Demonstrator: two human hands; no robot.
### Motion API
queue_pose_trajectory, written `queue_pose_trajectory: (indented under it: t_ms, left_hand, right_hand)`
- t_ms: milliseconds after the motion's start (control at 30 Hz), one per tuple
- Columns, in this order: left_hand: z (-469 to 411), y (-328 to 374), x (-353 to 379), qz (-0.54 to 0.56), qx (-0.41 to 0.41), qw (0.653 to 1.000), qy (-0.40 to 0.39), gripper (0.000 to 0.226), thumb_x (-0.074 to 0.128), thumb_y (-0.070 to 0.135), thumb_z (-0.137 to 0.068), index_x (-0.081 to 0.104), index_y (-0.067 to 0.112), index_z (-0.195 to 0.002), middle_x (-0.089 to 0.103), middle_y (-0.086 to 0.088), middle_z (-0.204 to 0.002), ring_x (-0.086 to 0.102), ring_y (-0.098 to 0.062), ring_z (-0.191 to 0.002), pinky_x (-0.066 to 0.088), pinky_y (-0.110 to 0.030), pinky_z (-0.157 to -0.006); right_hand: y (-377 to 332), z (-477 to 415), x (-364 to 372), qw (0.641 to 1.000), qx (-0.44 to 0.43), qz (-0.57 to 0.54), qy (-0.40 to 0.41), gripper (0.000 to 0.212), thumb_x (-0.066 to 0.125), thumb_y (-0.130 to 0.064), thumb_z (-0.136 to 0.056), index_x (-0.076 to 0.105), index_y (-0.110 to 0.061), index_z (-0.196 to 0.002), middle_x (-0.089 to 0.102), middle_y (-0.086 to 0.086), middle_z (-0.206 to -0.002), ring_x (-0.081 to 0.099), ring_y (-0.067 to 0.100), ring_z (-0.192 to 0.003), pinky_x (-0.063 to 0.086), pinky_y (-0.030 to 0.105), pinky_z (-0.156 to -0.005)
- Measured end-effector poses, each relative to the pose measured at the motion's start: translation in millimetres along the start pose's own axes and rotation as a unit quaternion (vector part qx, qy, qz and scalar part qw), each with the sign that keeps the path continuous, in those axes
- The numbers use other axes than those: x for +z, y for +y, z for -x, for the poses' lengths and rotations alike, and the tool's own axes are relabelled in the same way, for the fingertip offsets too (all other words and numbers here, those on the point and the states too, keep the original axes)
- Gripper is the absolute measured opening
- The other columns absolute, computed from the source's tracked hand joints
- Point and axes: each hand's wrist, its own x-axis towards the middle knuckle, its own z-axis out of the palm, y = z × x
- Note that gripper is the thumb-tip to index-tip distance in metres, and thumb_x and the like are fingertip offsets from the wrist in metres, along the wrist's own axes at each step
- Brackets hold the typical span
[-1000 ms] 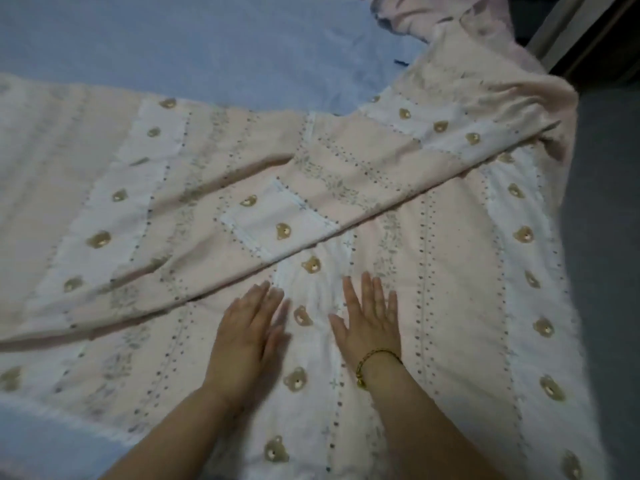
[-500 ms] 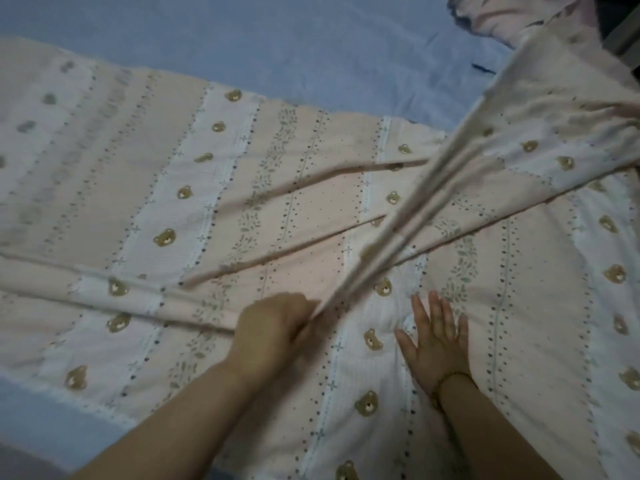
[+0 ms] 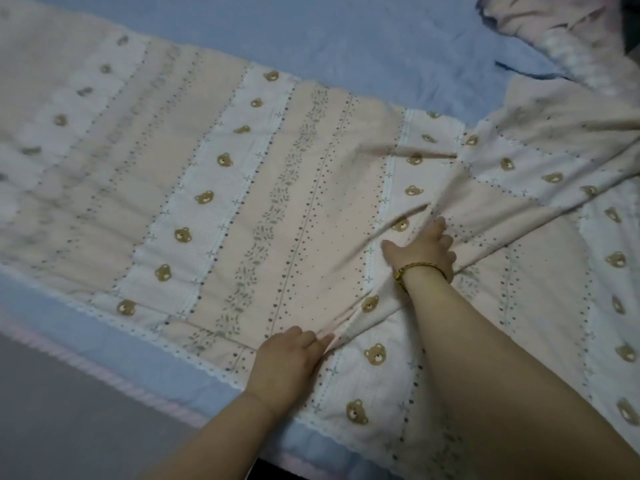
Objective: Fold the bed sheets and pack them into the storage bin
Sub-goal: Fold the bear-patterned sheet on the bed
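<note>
Both your hands are on the bear-print bed sheet, which lies spread on the blue bed.
Your left hand has its grip closed, pinching a ridge of the sheet near the bed's near edge. Your right hand, the one with the bracelet, rests on gathered cloth farther in; I cannot tell whether its grip pinches or only presses. Half a second ago the left hand held a taut raised fold; now that cloth lies low.

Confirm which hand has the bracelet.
The right hand, the farther one, resting on the bear-print sheet: a gold bracelet circles its wrist. The left hand, pinching a fold nearer the camera, has a bare wrist.
</note>
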Motion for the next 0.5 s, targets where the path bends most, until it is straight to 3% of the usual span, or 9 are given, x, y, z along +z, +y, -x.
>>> queue_pose_trajectory:
  t_ms: [133,233,300,433,500]
  left_hand:
    - [-1.1,-2.3,-2.1,-0.027,0.015,0.999,-0.010,0.035,0.041,0.027,-0.068,0.076,0.027,-0.074,0.053,0.009,-0.048,0.050,-0.012,-0.041,0.030,-0.012,-0.040]
    - [-1.6,-3.1,-15.2,-0.037,0.031,0.999,0.012,0.037,0.040,0.025,-0.068,0.076,0.026,-0.074,0.054,0.009,-0.047,0.050,-0.012,-0.040,0.028,-0.012,-0.041]
    - [1.9,-1.6,-25.6,-0.041,0.046,0.997,0.040,0.036,0.040,0.024,-0.072,0.076,0.024,-0.076,0.054,0.008,-0.048,0.050,-0.013,-0.040,0.027,-0.019,-0.044]
    - [20.2,-0.4,-32.0,-0.023,0.063,0.994,0.081,0.059,0.023,0.033,-0.099,0.076,0.022,-0.077,0.054,0.008,-0.050,0.048,-0.012,-0.046,0.021,-0.023,-0.051]
    - [34.2,-0.2,-21.0,-0.031,0.088,0.995,0.047,0.039,0.038,0.032,-0.086,0.076,0.024,-0.077,0.055,0.008,-0.051,0.045,-0.011,-0.049,0.023,-0.024,-0.053]
  right_hand:
    - [6.2,-2.7,2.8,0.994,-0.023,0.103,0.018,0.071,0.054,-0.019,-0.090,0.010,-0.005,-0.144,0.030,0.018,-0.141,0.038,0.034,-0.125,0.040,0.041,-0.096]
    - [22.4,1.5,-18.2,0.997,0.036,-0.056,0.049,0.043,0.046,-0.009,-0.092,0.034,0.000,-0.133,0.048,0.021,-0.130,0.049,0.035,-0.118,0.042,0.038,-0.093]
    - [43.0,18.6,-39.5,0.979,0.052,-0.176,0.092,0.033,0.045,-0.007,-0.091,0.047,0.001,-0.123,0.053,0.019,-0.127,0.051,0.033,-0.115,0.042,0.035,-0.093]
    - [98.7,75.1,-60.0,0.948,0.084,-0.272,0.144,0.030,0.048,-0.001,-0.088,0.052,0.005,-0.117,0.058,0.018,-0.118,0.055,0.030,-0.103,0.040,0.024,-0.078]
    - [135.4,97.6,-46.0,0.938,0.135,-0.293,0.127,0.025,0.049,0.001,-0.087,0.054,0.005,-0.112,0.059,0.017,-0.104,0.057,0.025,-0.078,0.042,0.015,-0.062]
